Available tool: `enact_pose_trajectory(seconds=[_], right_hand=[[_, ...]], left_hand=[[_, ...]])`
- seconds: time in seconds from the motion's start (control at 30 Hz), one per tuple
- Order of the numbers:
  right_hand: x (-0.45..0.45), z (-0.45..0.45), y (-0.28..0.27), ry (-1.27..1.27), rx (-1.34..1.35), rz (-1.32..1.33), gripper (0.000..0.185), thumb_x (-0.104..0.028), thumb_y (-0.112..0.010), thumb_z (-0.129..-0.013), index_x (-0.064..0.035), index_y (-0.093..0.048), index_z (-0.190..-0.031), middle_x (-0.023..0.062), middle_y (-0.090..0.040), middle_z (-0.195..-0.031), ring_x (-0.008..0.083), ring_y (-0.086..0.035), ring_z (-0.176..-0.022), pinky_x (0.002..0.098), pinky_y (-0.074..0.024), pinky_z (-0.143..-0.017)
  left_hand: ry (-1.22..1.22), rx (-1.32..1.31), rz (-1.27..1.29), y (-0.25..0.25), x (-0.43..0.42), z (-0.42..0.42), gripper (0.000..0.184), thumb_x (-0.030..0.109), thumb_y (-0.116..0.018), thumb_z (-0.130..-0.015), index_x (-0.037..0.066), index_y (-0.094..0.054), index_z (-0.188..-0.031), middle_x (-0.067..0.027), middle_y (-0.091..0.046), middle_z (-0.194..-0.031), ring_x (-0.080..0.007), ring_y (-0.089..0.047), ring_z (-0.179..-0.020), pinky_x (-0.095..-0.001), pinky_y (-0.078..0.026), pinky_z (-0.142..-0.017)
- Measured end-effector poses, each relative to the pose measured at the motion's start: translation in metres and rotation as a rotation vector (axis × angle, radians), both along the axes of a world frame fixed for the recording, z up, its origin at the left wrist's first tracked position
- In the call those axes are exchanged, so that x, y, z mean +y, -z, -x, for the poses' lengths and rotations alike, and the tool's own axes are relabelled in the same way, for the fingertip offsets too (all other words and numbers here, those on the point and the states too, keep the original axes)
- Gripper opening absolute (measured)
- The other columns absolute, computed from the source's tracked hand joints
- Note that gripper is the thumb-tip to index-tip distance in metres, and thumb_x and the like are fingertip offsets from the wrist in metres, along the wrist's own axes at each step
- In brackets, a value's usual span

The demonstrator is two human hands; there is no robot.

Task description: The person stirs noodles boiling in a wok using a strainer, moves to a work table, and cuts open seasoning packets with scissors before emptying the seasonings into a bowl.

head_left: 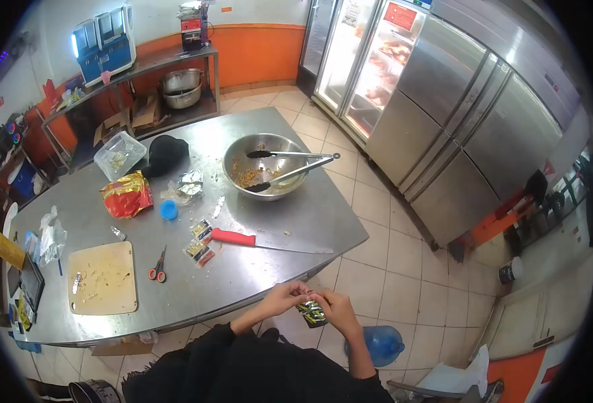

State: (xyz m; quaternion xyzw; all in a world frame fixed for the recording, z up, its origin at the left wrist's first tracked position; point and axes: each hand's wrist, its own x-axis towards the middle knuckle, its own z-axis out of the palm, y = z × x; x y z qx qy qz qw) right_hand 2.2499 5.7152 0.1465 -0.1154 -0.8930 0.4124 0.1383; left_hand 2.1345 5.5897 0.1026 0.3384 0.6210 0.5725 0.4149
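My left hand [284,299] and my right hand [336,313] meet just off the table's front edge, fingers pinched together. Between them hangs a shiny green-and-black foil packet [312,313], gripped at its top edge; the fingertips hide part of it. On the table ahead lies a knife with a red handle [234,237], its blade pointing right. Several small sachets [200,240] are scattered by its handle. Farther back, a steel mixing bowl [232,149] holds brown food bits, and a pair of tongs [296,176] rests across it.
Orange-handled scissors [157,269] lie beside a cutting board [103,295] with scraps. Behind are a red-gold bag [127,195], a blue lid [169,210], a black cloth-like item [167,156] and a clear plastic tub [120,156]. A blue water jug [382,345] is on the floor.
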Motion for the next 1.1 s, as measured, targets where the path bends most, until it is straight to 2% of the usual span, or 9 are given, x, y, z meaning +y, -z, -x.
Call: enact_pose_trajectory(seconds=[0.3, 0.43, 0.5, 0.53, 0.7, 0.77, 0.8, 0.97, 1.1], right_hand=[[-0.004, 0.005, 0.012, 0.051, -0.094, -0.243, 0.025, -0.025, -0.051, -0.078, -0.0014, -0.054, -0.071, 0.0160, -0.051, -0.056, 0.0316, -0.051, -0.052, 0.0327, -0.0392, -0.046], [-0.001, -0.005, -0.019, 0.055, 0.031, 0.045, 0.028, -0.027, -0.049, -0.080, -0.0004, -0.054, -0.071, 0.0150, -0.052, -0.055, 0.0227, -0.052, -0.046, 0.0312, -0.0390, -0.045], [0.008, -0.025, -0.034, -0.168, 0.408, 1.056, 0.022, -0.023, -0.052, -0.079, -0.0009, -0.055, -0.074, 0.0146, -0.051, -0.056, 0.0192, -0.052, -0.048, 0.0302, -0.0371, -0.044], [0.010, -0.017, -0.028, -0.178, 0.411, 1.060, 0.022, -0.023, -0.052, -0.079, -0.0009, -0.055, -0.074, 0.0146, -0.051, -0.056, 0.0192, -0.052, -0.048, 0.0302, -0.0371, -0.044], [0.005, 0.024, -0.022, 0.097, 0.063, 0.124, 0.013, -0.012, -0.055, -0.076, 0.0012, -0.057, -0.074, 0.0058, -0.053, -0.057, 0.0104, -0.049, -0.051, 0.0230, -0.0377, -0.046], [-0.005, 0.031, -0.021, -0.013, 0.125, 0.221, 0.014, -0.012, -0.053, -0.077, 0.0007, -0.057, -0.073, 0.0058, -0.053, -0.056, 0.0103, -0.047, -0.050, 0.0228, -0.0377, -0.046], [-0.013, 0.037, -0.010, 0.109, 0.074, 0.792, 0.018, -0.015, -0.052, -0.078, 0.0007, -0.055, -0.069, 0.0045, -0.051, -0.053, 0.0095, -0.047, -0.049, 0.0238, -0.0356, -0.044], [-0.040, 0.063, -0.002, -0.071, 0.075, -0.070, 0.017, -0.016, -0.057, -0.074, -0.0018, -0.056, -0.065, 0.0070, -0.055, -0.055, 0.0158, -0.048, -0.044, 0.0268, -0.0374, -0.043], [-0.059, 0.055, 0.000, -0.349, 0.044, 0.906, 0.020, -0.020, -0.052, -0.078, -0.0023, -0.057, -0.070, 0.0108, -0.053, -0.053, 0.0150, -0.051, -0.045, 0.0269, -0.0385, -0.043]], left_hand=[[-0.114, 0.109, 0.026, 0.004, -0.002, -0.010, 0.022, 0.021, -0.057, -0.077, 0.002, -0.052, -0.089, -0.0024, -0.056, -0.076, -0.0077, -0.051, -0.070, -0.0215, -0.042, -0.062], [-0.138, -0.255, -0.323, 0.006, -0.008, -0.005, 0.032, 0.020, -0.052, -0.080, 0.006, -0.041, -0.107, -0.0044, -0.048, -0.095, -0.0106, -0.045, -0.090, -0.0257, -0.037, -0.080], [-0.288, -0.550, -0.372, 0.013, -0.017, 0.004, 0.037, 0.027, -0.045, -0.083, 0.007, -0.036, -0.113, -0.0061, -0.045, -0.102, -0.0137, -0.044, -0.094, -0.0299, -0.035, -0.084], [-0.277, -0.509, -0.373, 0.014, -0.022, 0.008, 0.041, 0.033, -0.039, -0.085, 0.007, -0.033, -0.116, -0.0068, -0.043, -0.105, -0.0157, -0.044, -0.095, -0.0323, -0.033, -0.087], [-0.284, -0.495, -0.321, 0.017, -0.042, 0.013, 0.043, 0.035, -0.038, -0.085, 0.007, -0.033, -0.116, -0.0077, -0.043, -0.107, -0.0162, -0.044, -0.098, -0.0317, -0.032, -0.088], [-0.231, -0.633, -0.269, 0.011, -0.051, 0.008, 0.045, 0.037, -0.036, -0.085, 0.006, -0.031, -0.118, -0.0087, -0.042, -0.112, -0.0173, -0.043, -0.101, -0.0321, -0.032, -0.088], [-0.186, -0.685, -0.313, 0.025, -0.055, 0.007, 0.049, 0.040, -0.034, -0.085, 0.006, -0.029, -0.120, -0.0100, -0.040, -0.116, -0.0184, -0.040, -0.105, -0.0323, -0.032, -0.089], [-0.246, -0.711, -0.302, 0.021, -0.071, 0.001, 0.052, 0.043, -0.029, -0.085, 0.007, -0.026, -0.123, -0.0115, -0.039, -0.118, -0.0200, -0.036, -0.109, -0.0335, -0.030, -0.090], [-0.335, -0.795, -0.258, 0.024, -0.107, 0.014, 0.053, 0.044, -0.026, -0.086, 0.007, -0.024, -0.124, -0.0123, -0.038, -0.118, -0.0216, -0.037, -0.109, -0.0353, -0.030, -0.091]])
